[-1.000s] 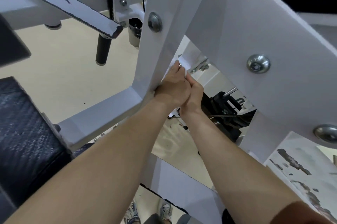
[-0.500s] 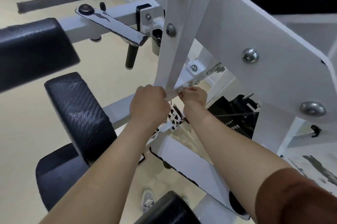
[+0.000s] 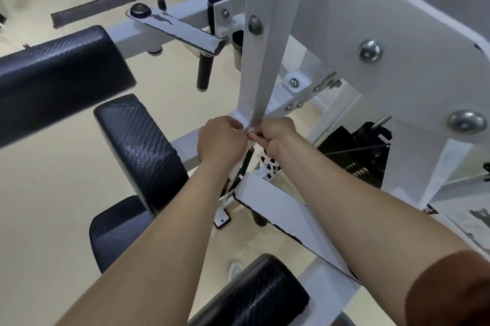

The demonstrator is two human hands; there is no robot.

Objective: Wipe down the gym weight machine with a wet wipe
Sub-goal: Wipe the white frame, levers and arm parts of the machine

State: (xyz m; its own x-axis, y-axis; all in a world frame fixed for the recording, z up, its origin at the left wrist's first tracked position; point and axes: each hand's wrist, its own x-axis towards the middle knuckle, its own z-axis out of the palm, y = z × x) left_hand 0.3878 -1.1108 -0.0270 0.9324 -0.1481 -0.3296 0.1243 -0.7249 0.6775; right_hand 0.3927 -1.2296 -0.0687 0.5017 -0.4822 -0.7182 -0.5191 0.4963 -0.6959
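- Several black pads (image 3: 138, 145) along the left edge of the weight machine (image 3: 291, 222) are showing no wet streaks, so I am judging them not yet wiped.
- My left hand (image 3: 220, 140) is pressing in at the foot of the white upright post (image 3: 261, 60), with the fingers curling behind the knuckles. I cannot tell what they are clamping.
- Only a pale sliver of the wet wipe (image 3: 246, 128) is showing, between my hands at the post's foot.
- My right hand (image 3: 275, 134) is pinching that wipe, fingertips (image 3: 256, 137) bunching together and forearm stretching forward.
- Further right, the bolted plate (image 3: 397, 47) is looking dry; I am guessing plenty is left to do.
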